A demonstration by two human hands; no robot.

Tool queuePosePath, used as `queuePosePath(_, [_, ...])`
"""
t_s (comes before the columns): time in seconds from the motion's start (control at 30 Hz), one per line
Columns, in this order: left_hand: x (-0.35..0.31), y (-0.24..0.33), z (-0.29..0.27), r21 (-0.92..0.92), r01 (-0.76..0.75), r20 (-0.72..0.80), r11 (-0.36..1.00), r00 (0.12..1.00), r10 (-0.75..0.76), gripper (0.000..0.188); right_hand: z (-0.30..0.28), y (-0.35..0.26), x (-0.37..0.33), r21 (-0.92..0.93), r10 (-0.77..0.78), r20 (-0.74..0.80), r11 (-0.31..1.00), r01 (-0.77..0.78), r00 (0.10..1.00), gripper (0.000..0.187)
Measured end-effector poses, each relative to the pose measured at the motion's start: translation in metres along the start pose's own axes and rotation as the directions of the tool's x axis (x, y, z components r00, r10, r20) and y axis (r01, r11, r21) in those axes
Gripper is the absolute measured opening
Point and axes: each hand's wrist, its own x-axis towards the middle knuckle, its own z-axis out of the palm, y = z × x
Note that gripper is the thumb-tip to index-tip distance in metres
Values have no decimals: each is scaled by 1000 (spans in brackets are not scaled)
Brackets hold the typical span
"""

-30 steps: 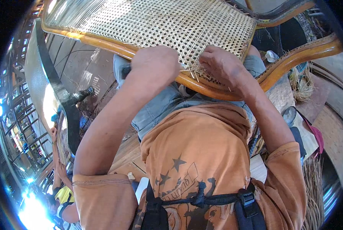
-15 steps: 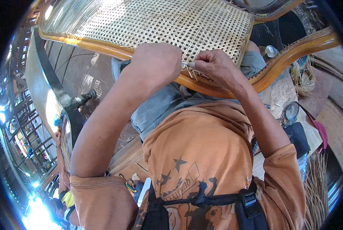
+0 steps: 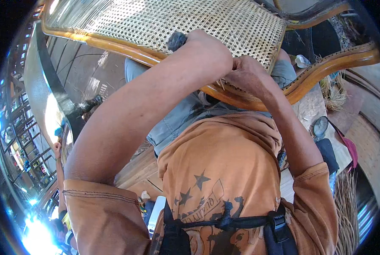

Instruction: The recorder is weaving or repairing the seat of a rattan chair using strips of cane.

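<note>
A person sits with a chair seat (image 3: 113,40) across the lap, and the cane mesh (image 3: 164,21) fills most of the wooden frame. The mesh looks tight and even from the far edge down to the near edge, so most of the weaving seems done. Both hands are at the near edge of the frame, close to its right corner. The left hand (image 3: 207,53) is closed in a fist around a dark tool handle (image 3: 176,40), which sticks out on the thumb side; the working end is hidden, so I cannot tell what it does. The right hand (image 3: 247,74) is just beside it, fingers pinched together on thin cane ends (image 3: 222,85) that poke out under the frame edge. These loose ends look like the part that is left: they are not yet tucked in or cut. How the far side of the seat is finished I cannot tell, since the light washes it out. A second curved wooden rail (image 3: 338,63) lies to the right, and a bundle of dry cane (image 3: 332,89) sits on the floor behind it. A small round mirror (image 3: 320,126) lies near the person's right elbow
</note>
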Motion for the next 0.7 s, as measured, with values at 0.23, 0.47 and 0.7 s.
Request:
queuePosePath(0.23, [-1,-5,8,-40,-26,-16,999,1000,26,19,-2,-8,-1,-65,-43,31,997,45,999,24])
queuePosePath(0.47, [-11,-10,58,-92,-39,-304,995,953,9,19,7,-11,-10,-184,13,-44,983,-21,999,24])
queuePosePath(0.7, [0,-15,33,-153,87,-108,984,989,-105,27,10,-9,-17,-365,-256,-104,909,203,961,18])
